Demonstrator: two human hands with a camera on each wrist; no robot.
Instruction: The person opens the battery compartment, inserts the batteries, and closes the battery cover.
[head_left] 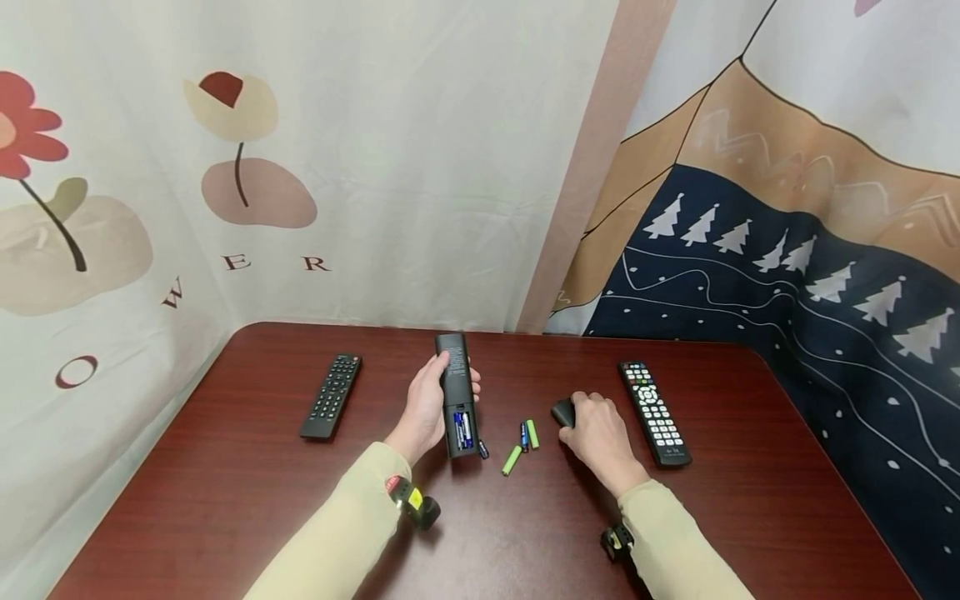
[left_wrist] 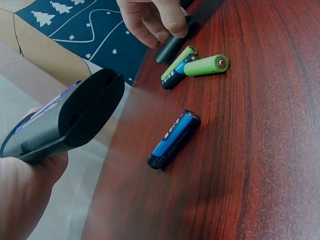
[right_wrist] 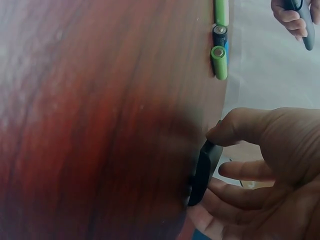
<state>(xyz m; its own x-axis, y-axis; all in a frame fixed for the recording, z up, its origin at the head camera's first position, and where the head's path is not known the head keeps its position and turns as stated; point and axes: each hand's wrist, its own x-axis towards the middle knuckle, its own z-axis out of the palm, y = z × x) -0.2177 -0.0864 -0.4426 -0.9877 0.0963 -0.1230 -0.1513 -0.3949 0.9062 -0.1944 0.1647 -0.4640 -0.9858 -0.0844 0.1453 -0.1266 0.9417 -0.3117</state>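
Note:
My left hand (head_left: 422,410) grips a dark remote control (head_left: 454,379), its back turned up and its battery compartment uncovered. Blue-and-silver batteries (head_left: 462,431) sit in that compartment. Over to the right, my right hand (head_left: 597,429) pinches a small black battery cover (right_wrist: 202,172) between thumb and fingers, at the tabletop. Just below the held remote lies a loose blue-and-black battery (left_wrist: 174,139). Between the hands, two green batteries (head_left: 533,434) and another blue-and-black battery (head_left: 524,437) lie close together. The inside of the cover is hidden.
A black remote (head_left: 332,397) lies face up on the left of the reddish-brown table (head_left: 247,500). Another remote with white buttons (head_left: 655,414) is just right of my right hand. Printed curtains (head_left: 420,167) hang along the table's far edge.

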